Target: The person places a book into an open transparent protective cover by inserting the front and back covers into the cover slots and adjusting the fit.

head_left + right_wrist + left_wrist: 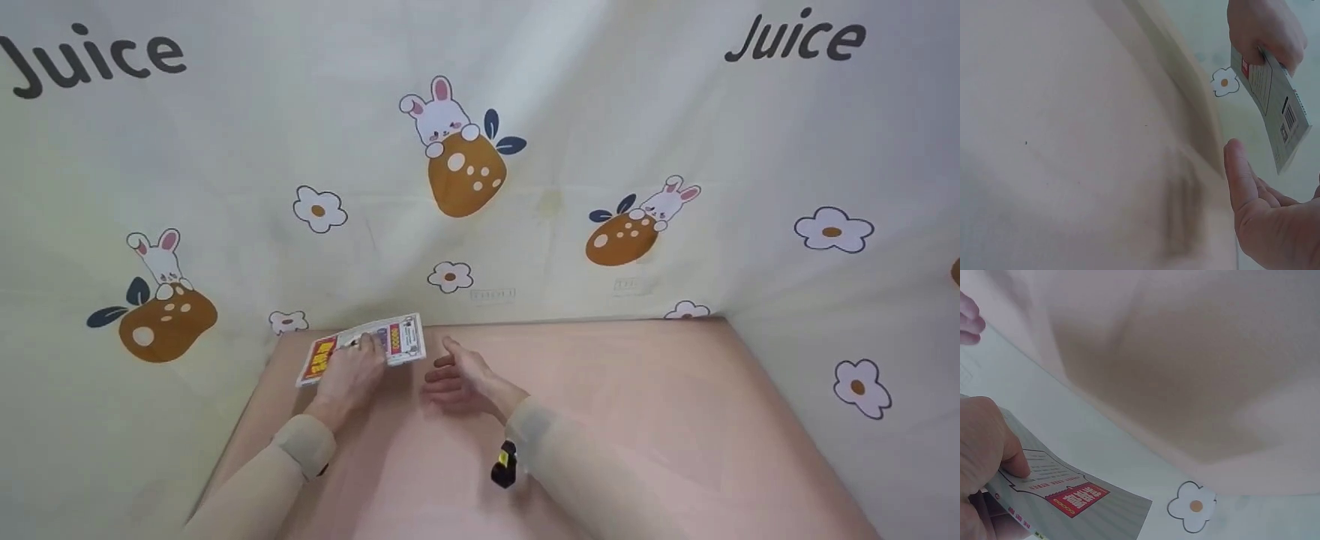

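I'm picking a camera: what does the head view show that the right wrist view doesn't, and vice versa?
Only the head view: dark "Juice" lettering, white cartoon rabbits on orange fruits, cream sleeves, and large yellow lettering on the thin printed paper booklet.

Only the right wrist view: the black barcode on the booklet's pale grey side.

Both: the booklet, the left hand gripping it, the right hand holding nothing, a white flower print and the pale pink surface.

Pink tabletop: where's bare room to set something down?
The tabletop is barest between right sleeve, back cloth and right edge; a narrower patch lies between both sleeves. Over the back left it's crowded: the left hand holds the printed item, with the right hand beside it.
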`<state>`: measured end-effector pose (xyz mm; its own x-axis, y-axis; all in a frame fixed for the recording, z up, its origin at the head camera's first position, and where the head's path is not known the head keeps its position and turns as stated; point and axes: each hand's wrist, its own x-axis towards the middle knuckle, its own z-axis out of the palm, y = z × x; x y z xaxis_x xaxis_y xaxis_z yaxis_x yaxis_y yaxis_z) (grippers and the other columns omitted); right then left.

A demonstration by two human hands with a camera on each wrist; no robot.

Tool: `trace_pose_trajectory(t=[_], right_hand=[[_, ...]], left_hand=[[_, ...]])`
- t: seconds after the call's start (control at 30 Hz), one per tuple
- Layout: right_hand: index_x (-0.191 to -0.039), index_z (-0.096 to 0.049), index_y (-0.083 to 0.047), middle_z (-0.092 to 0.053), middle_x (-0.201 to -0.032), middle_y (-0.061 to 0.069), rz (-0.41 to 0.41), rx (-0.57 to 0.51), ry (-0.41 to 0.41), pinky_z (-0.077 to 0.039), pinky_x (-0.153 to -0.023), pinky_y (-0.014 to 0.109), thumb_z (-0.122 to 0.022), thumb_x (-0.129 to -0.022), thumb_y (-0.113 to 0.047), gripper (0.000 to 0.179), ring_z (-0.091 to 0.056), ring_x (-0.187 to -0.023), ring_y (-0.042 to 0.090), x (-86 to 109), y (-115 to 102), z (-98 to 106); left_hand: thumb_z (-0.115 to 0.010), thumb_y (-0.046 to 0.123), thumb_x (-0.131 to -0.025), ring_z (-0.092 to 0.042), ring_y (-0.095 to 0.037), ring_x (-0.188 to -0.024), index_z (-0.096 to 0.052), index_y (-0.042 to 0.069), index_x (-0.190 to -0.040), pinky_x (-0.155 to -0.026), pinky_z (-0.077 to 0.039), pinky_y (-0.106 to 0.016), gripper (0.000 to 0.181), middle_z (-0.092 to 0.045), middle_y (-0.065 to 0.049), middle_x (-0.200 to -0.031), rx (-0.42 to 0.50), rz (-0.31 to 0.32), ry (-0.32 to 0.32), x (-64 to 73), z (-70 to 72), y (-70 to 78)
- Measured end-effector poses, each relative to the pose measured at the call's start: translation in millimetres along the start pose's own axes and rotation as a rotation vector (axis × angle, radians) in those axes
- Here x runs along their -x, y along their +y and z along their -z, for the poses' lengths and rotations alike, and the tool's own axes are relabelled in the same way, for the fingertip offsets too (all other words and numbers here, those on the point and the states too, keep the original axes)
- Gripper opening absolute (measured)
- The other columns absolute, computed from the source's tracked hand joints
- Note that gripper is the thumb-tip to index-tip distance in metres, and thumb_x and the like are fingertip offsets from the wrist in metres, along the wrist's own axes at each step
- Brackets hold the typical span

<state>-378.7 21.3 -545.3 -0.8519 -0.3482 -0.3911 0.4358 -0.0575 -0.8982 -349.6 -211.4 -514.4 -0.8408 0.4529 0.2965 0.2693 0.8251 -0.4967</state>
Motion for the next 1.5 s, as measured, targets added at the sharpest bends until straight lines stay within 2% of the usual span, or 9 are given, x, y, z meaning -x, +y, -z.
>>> trace_pose_trajectory(t=[0.33,0.5,0.6,0.73,0.83,0.93,1.13,1.3,1.5], right_hand=[[-0.154,-0.063,-0.006,-0.076,-0.139,0.021,0.047,-0.091,0.003,-0.067,-0.105,0.054,-0.053,-0.117,-0.049,0.058,-0.079,-0.120,0.037,8.1,-8.7,-6.4],[-0.153,-0.062,0.002,-0.081,-0.134,0.019,0.059,-0.082,0.033,-0.070,-0.097,0.046,-0.058,-0.117,-0.027,0.046,-0.082,-0.113,0.030,9.8,-7.8,-5.0],[-0.153,-0.059,0.005,-0.081,-0.132,0.021,0.070,-0.087,0.041,-0.072,-0.088,0.038,-0.056,-0.116,-0.018,0.044,-0.083,-0.107,0.026,12.2,-8.1,-5.1],[-0.156,-0.054,0.006,-0.081,-0.130,0.023,0.078,-0.093,0.069,-0.070,-0.076,0.031,-0.055,-0.116,-0.013,0.044,-0.083,-0.098,0.022,15.9,-9.8,-5.1],[-0.158,-0.050,0.006,-0.081,-0.129,0.023,0.080,-0.079,0.092,-0.069,-0.074,0.028,-0.055,-0.116,-0.010,0.046,-0.082,-0.093,0.021,18.4,-6.9,-1.9],[-0.159,-0.050,0.007,-0.082,-0.127,0.024,0.091,-0.073,0.110,-0.069,-0.073,0.028,-0.055,-0.115,-0.009,0.047,-0.082,-0.090,0.020,21.1,-0.5,3.5],[-0.155,-0.051,0.012,-0.081,-0.128,0.027,0.127,-0.101,0.158,-0.071,-0.079,0.033,-0.054,-0.115,-0.008,0.045,-0.083,-0.089,0.019,24.2,9.9,14.6],[-0.155,-0.052,0.014,-0.079,-0.131,0.031,0.149,-0.115,0.198,-0.072,-0.082,0.036,-0.053,-0.115,-0.006,0.044,-0.083,-0.091,0.020,25.4,13.9,20.4],[-0.158,-0.050,0.013,-0.079,-0.130,0.031,0.176,-0.119,0.227,-0.072,-0.080,0.034,-0.053,-0.116,-0.007,0.047,-0.083,-0.090,0.019,26.1,18.6,23.0]], left_hand=[[-0.080,0.002,-0.101,-0.080,-0.034,-0.082,-0.069,-0.007,-0.144,-0.066,-0.068,-0.039,0.046,-0.077,-0.025,-0.137,0.023,-0.080,0.053,1.2,9.0,26.1],[-0.081,0.005,-0.100,-0.083,-0.035,-0.093,-0.069,-0.005,-0.147,-0.073,-0.070,-0.040,0.048,-0.077,-0.023,-0.141,-0.004,-0.111,0.085,1.4,8.9,33.3],[-0.081,0.007,-0.100,-0.081,-0.033,-0.089,-0.069,-0.003,-0.148,-0.068,-0.068,-0.038,0.050,-0.077,-0.021,-0.142,-0.001,-0.109,0.086,3.5,6.6,36.4],[-0.079,0.008,-0.103,-0.082,-0.036,-0.097,-0.067,-0.002,-0.151,-0.072,-0.069,-0.040,0.050,-0.075,-0.023,-0.145,0.114,-0.078,0.032,5.9,4.5,40.5],[-0.079,0.009,-0.102,-0.081,-0.040,-0.111,-0.065,-0.003,-0.152,-0.087,-0.070,-0.049,0.053,-0.073,-0.024,-0.148,0.317,-0.024,-0.045,5.9,5.5,42.1],[-0.084,0.021,-0.098,-0.073,-0.045,-0.132,-0.062,-0.004,-0.154,-0.110,-0.062,-0.059,0.065,-0.069,-0.025,-0.154,0.573,0.054,-0.130,6.4,4.6,40.7],[-0.075,0.055,-0.101,-0.044,-0.055,-0.162,-0.062,-0.005,-0.154,-0.136,-0.036,-0.067,0.081,-0.061,-0.029,-0.162,0.893,0.284,-0.151,10.7,-5.5,36.6],[-0.068,0.043,-0.110,-0.046,-0.052,-0.161,-0.051,-0.008,-0.161,-0.135,-0.037,-0.067,0.074,-0.057,-0.032,-0.165,1.185,0.620,-0.155,13.0,-11.4,42.2],[-0.069,0.029,-0.108,-0.049,-0.049,-0.160,-0.042,-0.006,-0.166,-0.136,-0.038,-0.061,0.072,-0.049,-0.034,-0.170,1.424,0.940,-0.050,4.5,-16.7,53.0]])
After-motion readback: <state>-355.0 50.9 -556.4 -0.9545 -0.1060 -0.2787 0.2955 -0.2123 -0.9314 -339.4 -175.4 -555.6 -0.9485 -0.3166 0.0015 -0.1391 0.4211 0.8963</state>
